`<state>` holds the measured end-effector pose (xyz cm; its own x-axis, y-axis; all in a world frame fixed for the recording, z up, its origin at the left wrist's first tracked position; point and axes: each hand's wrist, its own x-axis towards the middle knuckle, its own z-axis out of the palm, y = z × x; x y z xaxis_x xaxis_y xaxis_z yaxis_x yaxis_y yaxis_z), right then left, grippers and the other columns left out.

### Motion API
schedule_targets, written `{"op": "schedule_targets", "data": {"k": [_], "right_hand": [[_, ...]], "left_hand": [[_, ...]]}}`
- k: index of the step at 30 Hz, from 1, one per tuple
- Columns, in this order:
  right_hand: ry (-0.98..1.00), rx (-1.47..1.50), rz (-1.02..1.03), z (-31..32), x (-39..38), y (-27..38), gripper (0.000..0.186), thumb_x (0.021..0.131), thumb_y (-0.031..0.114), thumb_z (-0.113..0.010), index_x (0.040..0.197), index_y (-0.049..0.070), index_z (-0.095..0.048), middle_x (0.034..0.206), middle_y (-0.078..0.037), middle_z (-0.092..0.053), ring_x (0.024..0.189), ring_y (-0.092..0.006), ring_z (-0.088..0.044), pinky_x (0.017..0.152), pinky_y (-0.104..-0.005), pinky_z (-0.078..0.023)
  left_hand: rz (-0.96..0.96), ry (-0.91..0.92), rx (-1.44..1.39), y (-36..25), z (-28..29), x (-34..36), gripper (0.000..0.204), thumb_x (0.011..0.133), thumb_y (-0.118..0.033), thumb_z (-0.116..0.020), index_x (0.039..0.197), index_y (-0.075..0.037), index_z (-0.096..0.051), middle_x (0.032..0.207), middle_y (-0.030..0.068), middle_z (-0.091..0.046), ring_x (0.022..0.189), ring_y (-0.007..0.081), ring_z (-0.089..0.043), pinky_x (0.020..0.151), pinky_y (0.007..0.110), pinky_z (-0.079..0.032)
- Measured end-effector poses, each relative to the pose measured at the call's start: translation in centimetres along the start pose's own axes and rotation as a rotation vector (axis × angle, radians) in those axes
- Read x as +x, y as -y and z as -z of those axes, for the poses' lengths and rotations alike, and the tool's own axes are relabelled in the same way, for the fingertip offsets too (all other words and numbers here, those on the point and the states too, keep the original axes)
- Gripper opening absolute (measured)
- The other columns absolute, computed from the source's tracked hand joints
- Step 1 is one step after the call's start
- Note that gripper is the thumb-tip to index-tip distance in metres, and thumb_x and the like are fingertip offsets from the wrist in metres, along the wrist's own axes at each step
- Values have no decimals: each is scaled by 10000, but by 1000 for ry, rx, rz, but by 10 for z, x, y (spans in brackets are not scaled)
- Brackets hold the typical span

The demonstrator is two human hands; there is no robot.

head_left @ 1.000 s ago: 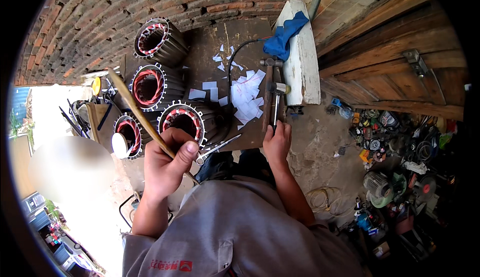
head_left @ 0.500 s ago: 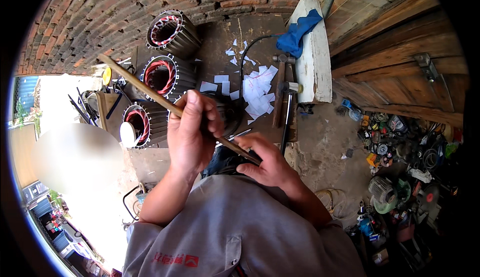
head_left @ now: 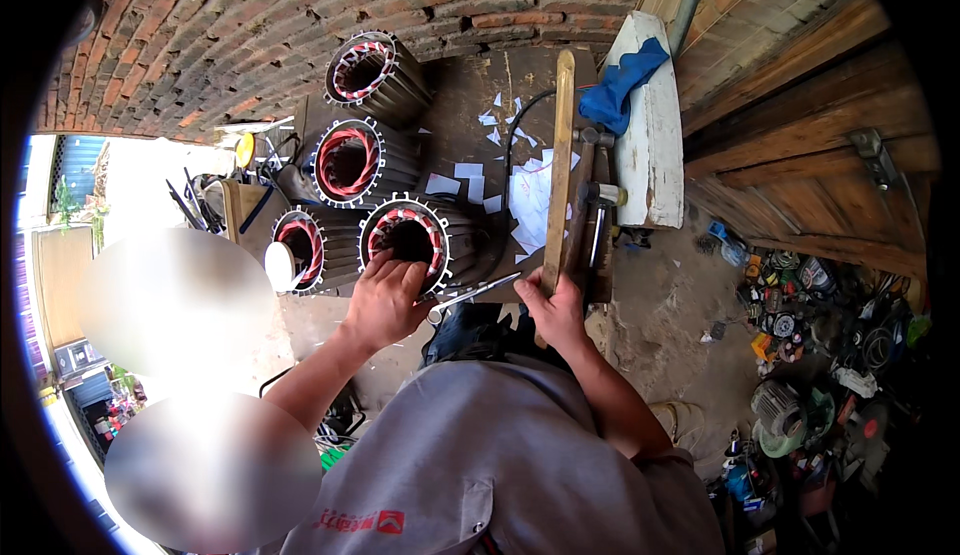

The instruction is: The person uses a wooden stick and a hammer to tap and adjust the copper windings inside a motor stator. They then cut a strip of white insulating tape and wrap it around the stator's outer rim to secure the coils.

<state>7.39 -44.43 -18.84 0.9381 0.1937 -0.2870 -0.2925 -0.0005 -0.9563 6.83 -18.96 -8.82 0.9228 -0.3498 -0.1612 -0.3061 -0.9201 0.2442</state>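
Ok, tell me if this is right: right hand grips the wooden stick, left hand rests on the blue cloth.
Not quite: in the head view, the left hand is at the open end of the lower-right stator. The right hand does grip the wooden stick.

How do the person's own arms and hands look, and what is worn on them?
Both the left hand and the right hand are bare, with no gloves or watch visible. The forearms are uncovered; the right sleeve is grey and short. The grey shirt carries a red marking.
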Motion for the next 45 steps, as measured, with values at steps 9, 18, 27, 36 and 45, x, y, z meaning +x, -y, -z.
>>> {"op": "schedule_targets", "data": {"k": [9, 18, 27, 36, 45], "right_hand": [[41, 78, 3, -74, 1, -20, 357, 768, 177, -819, 943, 11, -555, 777, -20, -572, 708, -126, -564, 649, -290, -482], [-82, 58, 4, -106, -11, 3, 487, 783, 153, -794, 1169, -1, -541, 754, -53, -568, 653, -188, -578, 597, -340, -483], [-216, 418, 49, -91, 13, 88, 256, 829, 97, -755, 878, 23, -515, 733, -1, -569, 645, -71, -510, 579, -250, -436], [-313, 283, 335, -55, 165, 78, 192, 833, 53, -679, 854, 36, -489, 643, -32, -530, 537, -86, -504, 494, -274, -414], [-337, 402, 172, -36, 236, 25, 136, 813, 37, -641, 873, 26, -520, 717, -43, -614, 569, -126, -581, 538, -300, -471]], "left_hand": [[-155, 110, 16, 18, 2, 9, 377, 734, -279, -774, 878, -38, -522, 680, 93, -594, 642, 286, -613, 605, 385, -500], [-133, 353, 30, 3, 55, 69, 383, 785, -328, -724, 901, -6, -551, 646, 148, -620, 600, 347, -644, 521, 436, -509], [-189, 356, 174, -20, 110, 111, 424, 836, -401, -660, 861, 10, -563, 593, 174, -615, 549, 351, -643, 511, 460, -507], [-71, 175, 311, 10, 123, 226, 471, 758, -369, -760, 1023, -12, -604, 707, 169, -661, 669, 351, -672, 610, 434, -537], [-111, 371, 443, 49, 100, 294, 522, 772, -466, -722, 1019, -27, -586, 798, 178, -666, 807, 362, -663, 729, 464, -516]]}}
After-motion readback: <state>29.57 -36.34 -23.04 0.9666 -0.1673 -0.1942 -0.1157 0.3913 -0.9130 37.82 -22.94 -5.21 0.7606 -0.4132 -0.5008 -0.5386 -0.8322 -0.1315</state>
